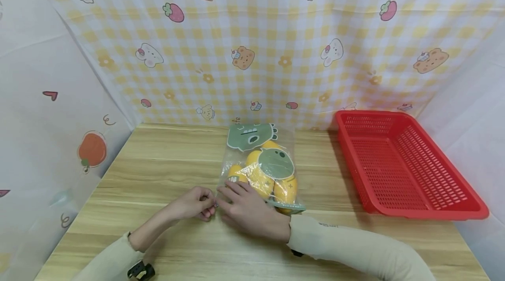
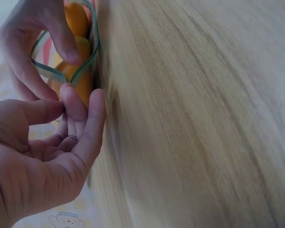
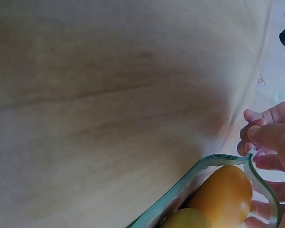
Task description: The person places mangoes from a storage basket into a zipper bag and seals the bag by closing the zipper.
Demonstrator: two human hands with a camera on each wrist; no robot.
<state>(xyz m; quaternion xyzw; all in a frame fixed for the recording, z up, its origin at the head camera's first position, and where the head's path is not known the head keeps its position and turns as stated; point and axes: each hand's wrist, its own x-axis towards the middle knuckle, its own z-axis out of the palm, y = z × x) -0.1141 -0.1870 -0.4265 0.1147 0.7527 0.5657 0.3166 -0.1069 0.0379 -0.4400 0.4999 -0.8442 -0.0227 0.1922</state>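
Note:
A clear zip bag (image 1: pixel 276 163) with green cartoon prints lies on the table, its green-edged mouth towards me. Inside are several yellow oval fruits (image 3: pixel 226 194) that look like mangoes. My left hand (image 1: pixel 197 203) pinches the bag's near left corner between thumb and fingertips. Beside it, my right hand (image 1: pixel 250 211) lies over the left part of the mouth, fingers spread across the bag. In the left wrist view, the right thumb reaches over the parted green rim (image 2: pixel 96 45). The right fingers show behind the bag in the right wrist view.
A red perforated plastic basket (image 1: pixel 394 171) stands to the right on the wood-grain table (image 1: pixel 165 158). Behind the table hangs a yellow checked cloth (image 1: pixel 276 22) with cartoon prints. White printed sheeting (image 1: pixel 47 132) borders the left side.

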